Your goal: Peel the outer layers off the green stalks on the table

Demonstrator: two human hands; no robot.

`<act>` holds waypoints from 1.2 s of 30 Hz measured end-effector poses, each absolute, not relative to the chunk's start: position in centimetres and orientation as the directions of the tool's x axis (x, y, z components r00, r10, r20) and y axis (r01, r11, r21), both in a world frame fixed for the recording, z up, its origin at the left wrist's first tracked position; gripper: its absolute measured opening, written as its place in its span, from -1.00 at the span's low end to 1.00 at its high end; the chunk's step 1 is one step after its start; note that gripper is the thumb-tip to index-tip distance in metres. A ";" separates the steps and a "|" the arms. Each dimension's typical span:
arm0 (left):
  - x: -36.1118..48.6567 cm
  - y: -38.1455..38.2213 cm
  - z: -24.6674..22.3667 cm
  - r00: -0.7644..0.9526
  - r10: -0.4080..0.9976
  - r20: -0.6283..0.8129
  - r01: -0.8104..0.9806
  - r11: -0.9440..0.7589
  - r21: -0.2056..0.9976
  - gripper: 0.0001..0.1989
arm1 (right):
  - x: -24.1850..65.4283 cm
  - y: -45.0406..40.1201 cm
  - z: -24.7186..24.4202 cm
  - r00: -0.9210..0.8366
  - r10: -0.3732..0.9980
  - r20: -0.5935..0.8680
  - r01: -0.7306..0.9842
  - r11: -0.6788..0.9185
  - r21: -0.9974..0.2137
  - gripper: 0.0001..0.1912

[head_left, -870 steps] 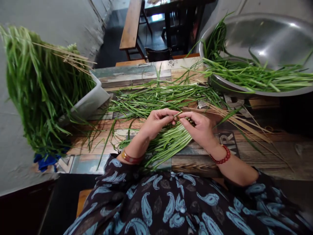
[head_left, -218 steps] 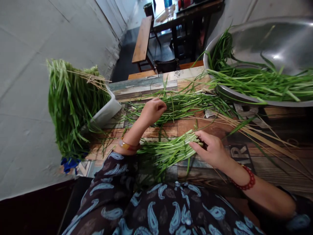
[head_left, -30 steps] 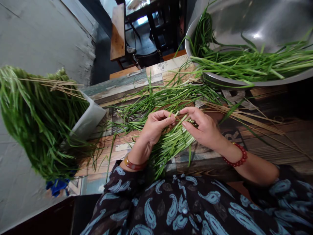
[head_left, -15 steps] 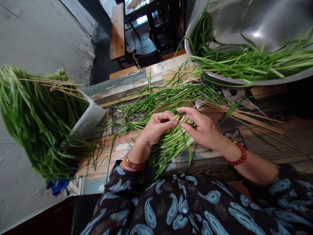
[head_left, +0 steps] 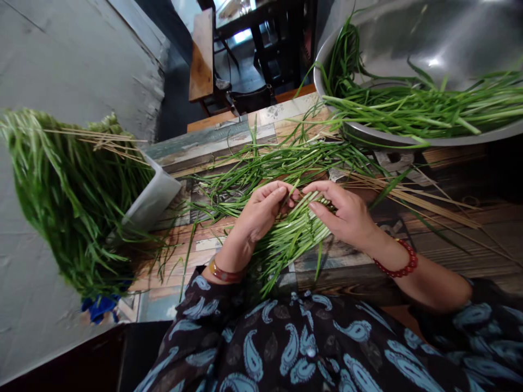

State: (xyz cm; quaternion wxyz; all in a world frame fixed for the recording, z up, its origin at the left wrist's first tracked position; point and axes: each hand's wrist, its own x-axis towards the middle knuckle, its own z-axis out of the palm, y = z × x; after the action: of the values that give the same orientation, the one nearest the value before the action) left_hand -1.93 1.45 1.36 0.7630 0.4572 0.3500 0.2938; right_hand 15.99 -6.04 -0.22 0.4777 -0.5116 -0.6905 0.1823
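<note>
Between the fingertips of my left hand (head_left: 263,209) a single green chive stalk (head_left: 295,188) is pinched near its pale end. My right hand (head_left: 345,213) is closed around the pale ends of a flat row of chives (head_left: 288,245), whose green leaves fan down toward my body. A thin brown point, apparently a skewer tip, shows between the two hands; the rest of it is hidden by chives and fingers. Just beyond my hands lies a loose spread of chives (head_left: 265,169) on the wood-patterned table (head_left: 445,239).
Several bamboo skewers (head_left: 433,206) lie to the right. A large metal basin (head_left: 392,41) holding more chives stands at the back right. On the left, skewered chives (head_left: 77,207) hang over a white container (head_left: 153,198). A wooden bench (head_left: 202,54) stands beyond the table.
My left fingers have drawn slightly away from the row and now hold a stalk upright near the thin point. My right hand keeps its grip. The whole view has shifted slightly.
</note>
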 end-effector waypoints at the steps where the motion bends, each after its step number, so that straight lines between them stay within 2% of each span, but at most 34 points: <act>1: -1.9 1.4 1.3 0.573 0.779 -0.257 -0.119 0.388 0.914 -0.71 | 16.0 -6.0 -0.2 -0.016 0.881 0.473 0.529 0.409 -0.744 -0.80; 7: -1.7 1.1 1.1 0.507 0.825 -0.248 -0.094 0.339 0.936 -0.75 | 16.0 -6.1 -0.4 -0.004 0.897 0.442 0.526 0.378 -0.762 -0.79; 13: -1.6 1.1 1.2 0.485 0.828 -0.281 -0.069 0.357 0.932 -0.69 | 15.9 -6.2 -0.2 -0.002 0.913 0.407 0.532 0.346 -0.773 -0.79; 28: -1.6 1.1 0.9 0.473 0.830 -0.294 -0.088 0.377 0.922 -0.73 | 15.9 -6.2 -0.2 -0.020 0.901 0.434 0.535 0.376 -0.757 -0.78; 36: -1.7 1.2 0.7 0.444 0.872 -0.206 -0.086 0.270 0.959 -0.79 | 15.9 -6.2 -0.2 -0.020 0.901 0.434 0.544 0.374 -0.751 -0.79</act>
State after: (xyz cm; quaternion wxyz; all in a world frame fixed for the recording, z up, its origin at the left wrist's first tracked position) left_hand -1.72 1.16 0.73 0.6909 0.4947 0.3971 0.3469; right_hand 15.92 -6.18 -0.19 0.4627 -0.5252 -0.6876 0.1928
